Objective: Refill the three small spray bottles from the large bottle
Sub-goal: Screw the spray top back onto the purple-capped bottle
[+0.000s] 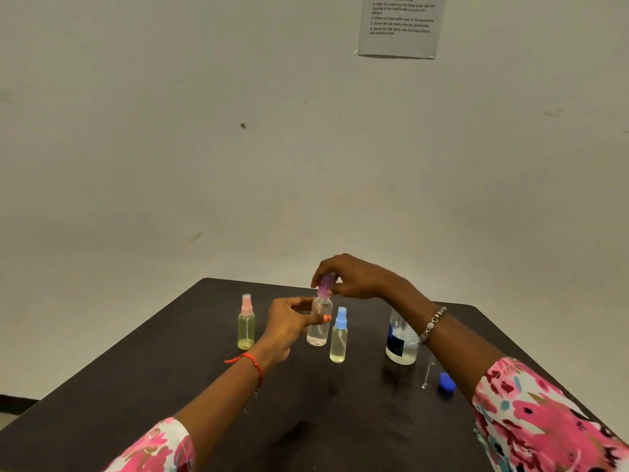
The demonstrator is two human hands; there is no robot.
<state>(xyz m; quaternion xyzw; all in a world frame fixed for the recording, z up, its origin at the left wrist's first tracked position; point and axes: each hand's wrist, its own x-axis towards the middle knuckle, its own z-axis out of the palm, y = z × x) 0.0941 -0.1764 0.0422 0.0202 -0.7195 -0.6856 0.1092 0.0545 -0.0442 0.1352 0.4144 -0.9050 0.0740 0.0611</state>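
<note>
My left hand (pixel 290 321) grips a clear small spray bottle (pixel 318 332) around its upper body, lifted a little above the dark table (pixel 211 396). My right hand (pixel 350 276) pinches that bottle's purple spray cap (pixel 326 285) at the neck, tilted. A pink-capped small bottle (pixel 246 322) with yellowish liquid stands to the left. To the right of the held bottle stands a blue-capped small bottle (pixel 339 335). The large clear bottle (pixel 401 338) with a dark label stands further right, partly behind my right forearm, its top hidden.
A loose blue cap (pixel 446 382) lies on the table at the right, beside a thin clear tube (pixel 427 373). A printed sheet (pixel 401 25) hangs on the wall behind. The table's far edge is just beyond the bottles.
</note>
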